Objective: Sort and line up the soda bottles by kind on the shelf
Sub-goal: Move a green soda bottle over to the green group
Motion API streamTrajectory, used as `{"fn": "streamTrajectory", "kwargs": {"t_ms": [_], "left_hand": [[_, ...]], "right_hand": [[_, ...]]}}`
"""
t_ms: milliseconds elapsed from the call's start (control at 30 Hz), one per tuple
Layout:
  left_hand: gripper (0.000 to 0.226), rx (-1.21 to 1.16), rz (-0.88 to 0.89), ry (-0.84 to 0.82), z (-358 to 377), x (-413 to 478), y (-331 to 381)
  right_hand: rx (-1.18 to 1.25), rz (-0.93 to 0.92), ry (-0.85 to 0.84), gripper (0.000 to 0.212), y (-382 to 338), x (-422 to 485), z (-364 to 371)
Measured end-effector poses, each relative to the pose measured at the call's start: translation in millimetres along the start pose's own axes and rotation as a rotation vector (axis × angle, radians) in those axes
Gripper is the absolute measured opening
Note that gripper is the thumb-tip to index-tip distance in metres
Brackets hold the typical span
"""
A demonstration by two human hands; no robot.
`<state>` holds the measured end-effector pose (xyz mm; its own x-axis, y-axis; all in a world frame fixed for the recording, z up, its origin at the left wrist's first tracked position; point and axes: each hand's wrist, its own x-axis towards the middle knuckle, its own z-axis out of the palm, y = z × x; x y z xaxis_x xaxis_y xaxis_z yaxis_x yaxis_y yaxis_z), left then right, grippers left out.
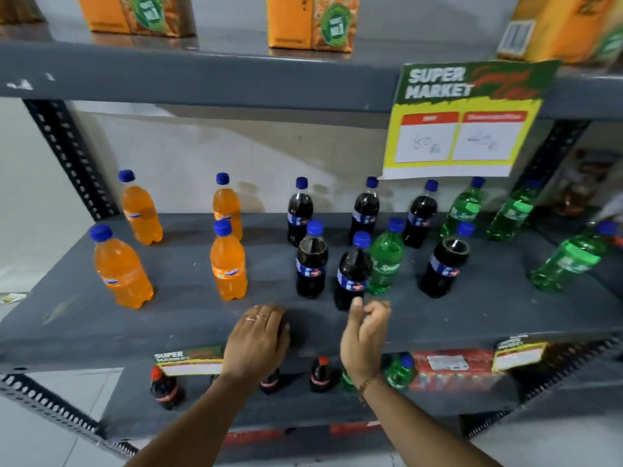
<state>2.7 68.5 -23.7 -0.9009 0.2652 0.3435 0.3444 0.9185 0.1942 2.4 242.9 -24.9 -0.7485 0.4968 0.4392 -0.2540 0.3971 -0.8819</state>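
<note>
Soda bottles with blue caps stand on the grey middle shelf (188, 318). Several orange bottles (228, 261) fill the left half. Several dark cola bottles (312, 264) stand in the middle, and one green bottle (386, 257) is mixed in among them. More green bottles (463, 208) stand at the right, one (569, 261) leaning further out. My left hand (258, 338) rests palm down on the shelf's front edge. My right hand (365, 326) hovers with curled fingers, empty, just below the front cola bottle (352, 273), its thumb tip near the bottle's base.
A yellow and green supermarket price sign (462, 123) hangs from the upper shelf, above the right-hand bottles. Orange cartons (313, 21) stand on the top shelf. The lower shelf holds red-capped cola bottles (165, 389), a green bottle (399, 370) and red packs (451, 369).
</note>
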Motion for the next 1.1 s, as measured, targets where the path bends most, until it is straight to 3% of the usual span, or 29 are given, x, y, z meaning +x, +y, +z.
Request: {"fn": "streamTrajectory", "kwargs": {"t_ms": [100, 267, 433, 767, 1100], "left_hand": [[0.057, -0.055, -0.204, -0.118, 5, 19, 26], [0.068, 0.012, -0.341, -0.251, 13, 34, 41], [0.070, 0.057, -0.340, -0.299, 14, 34, 41], [0.062, -0.006, -0.462, -0.272, 16, 41, 55], [0.062, 0.042, -0.523, -0.204, 27, 40, 63]], "right_hand": [[0.053, 0.166, 0.145, 0.035, 10, 32, -26], [0.004, 0.334, -0.136, 0.080, 25, 84, -36], [0.035, 0.279, -0.253, 0.051, 26, 97, -35], [0.083, 0.227, -0.239, 0.055, 40, 80, -95], [-0.039, 0.198, 0.165, 0.055, 83, 112, -177]]}}
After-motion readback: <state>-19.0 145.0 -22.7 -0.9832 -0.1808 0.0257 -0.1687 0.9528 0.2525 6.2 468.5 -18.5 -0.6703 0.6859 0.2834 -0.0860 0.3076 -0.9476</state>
